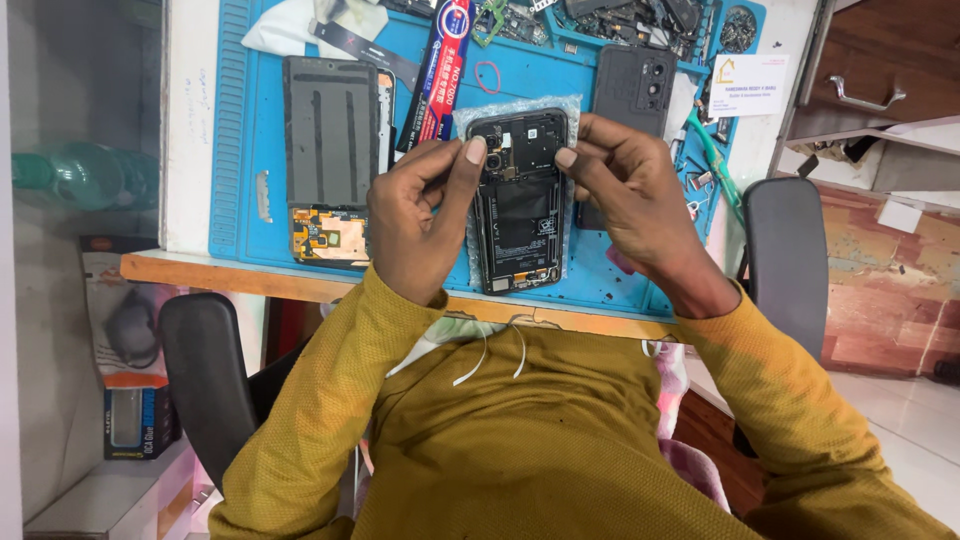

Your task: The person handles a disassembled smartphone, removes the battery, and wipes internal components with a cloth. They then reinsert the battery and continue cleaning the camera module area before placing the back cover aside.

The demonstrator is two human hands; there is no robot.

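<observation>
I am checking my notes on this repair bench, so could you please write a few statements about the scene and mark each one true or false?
1. Both hands touch the opened phone. True: the left hand and right hand hold its top corners.
2. The phone lies on a red mat. False: the work mat is blue.
3. A separate black back cover lies beyond the right hand. True.
4. The adhesive tube is in the left hand. False: it lies on the mat.
5. The phone's back is closed. False: its insides show.
</observation>
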